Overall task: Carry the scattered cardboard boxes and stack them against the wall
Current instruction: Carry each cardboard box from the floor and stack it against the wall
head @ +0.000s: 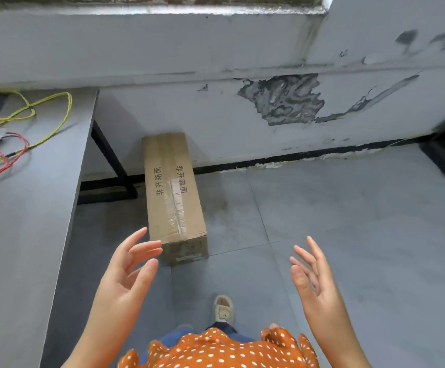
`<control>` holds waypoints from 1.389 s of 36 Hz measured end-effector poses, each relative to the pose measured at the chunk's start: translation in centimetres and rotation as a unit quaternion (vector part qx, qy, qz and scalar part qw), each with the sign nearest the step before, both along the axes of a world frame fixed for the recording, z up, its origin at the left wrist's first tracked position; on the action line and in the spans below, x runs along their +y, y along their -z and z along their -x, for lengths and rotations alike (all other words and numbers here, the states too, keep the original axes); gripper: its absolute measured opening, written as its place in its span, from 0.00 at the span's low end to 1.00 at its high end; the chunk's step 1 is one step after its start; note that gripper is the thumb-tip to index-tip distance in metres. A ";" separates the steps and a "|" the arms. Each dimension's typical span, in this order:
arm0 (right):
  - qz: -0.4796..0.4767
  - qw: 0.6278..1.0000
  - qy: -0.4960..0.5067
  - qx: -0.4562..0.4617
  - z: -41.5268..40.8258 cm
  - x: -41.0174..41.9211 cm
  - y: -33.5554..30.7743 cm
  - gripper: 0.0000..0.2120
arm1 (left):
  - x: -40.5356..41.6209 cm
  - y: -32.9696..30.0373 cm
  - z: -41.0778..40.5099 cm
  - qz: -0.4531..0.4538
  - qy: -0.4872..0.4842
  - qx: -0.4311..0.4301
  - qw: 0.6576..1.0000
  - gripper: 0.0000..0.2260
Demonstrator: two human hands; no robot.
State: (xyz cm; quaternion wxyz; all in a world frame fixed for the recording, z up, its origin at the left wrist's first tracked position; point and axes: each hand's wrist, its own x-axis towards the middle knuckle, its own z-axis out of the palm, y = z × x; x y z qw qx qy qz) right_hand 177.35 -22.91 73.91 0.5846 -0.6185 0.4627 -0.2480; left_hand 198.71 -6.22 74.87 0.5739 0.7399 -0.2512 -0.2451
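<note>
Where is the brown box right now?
The cardboard box lies on the floor mid-view, its far end at the wall, right of the table.

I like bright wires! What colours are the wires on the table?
Yellow wire and red wire, seen in the head view.

Soft, even, bluish light fills the view, perhaps daylight from above, though its source cannot be made out. The cardboard box (175,192) throws only a faint shadow on the floor (348,235) along its left side, its tape seam carries a pale sheen, and the darkest patch lies beneath the table (25,221). The wide lens bows the wall (216,49) and the table's edge near the frame borders, while both raised hands look slightly soft and the wall's top strip is smeared and washed out.
</note>
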 end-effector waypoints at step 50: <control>-0.022 0.616 0.787 0.023 50.2 54.0 1.4 0.23 | 11.4 0.7 58.1 0.000 0.753 -0.006 0.658 0.19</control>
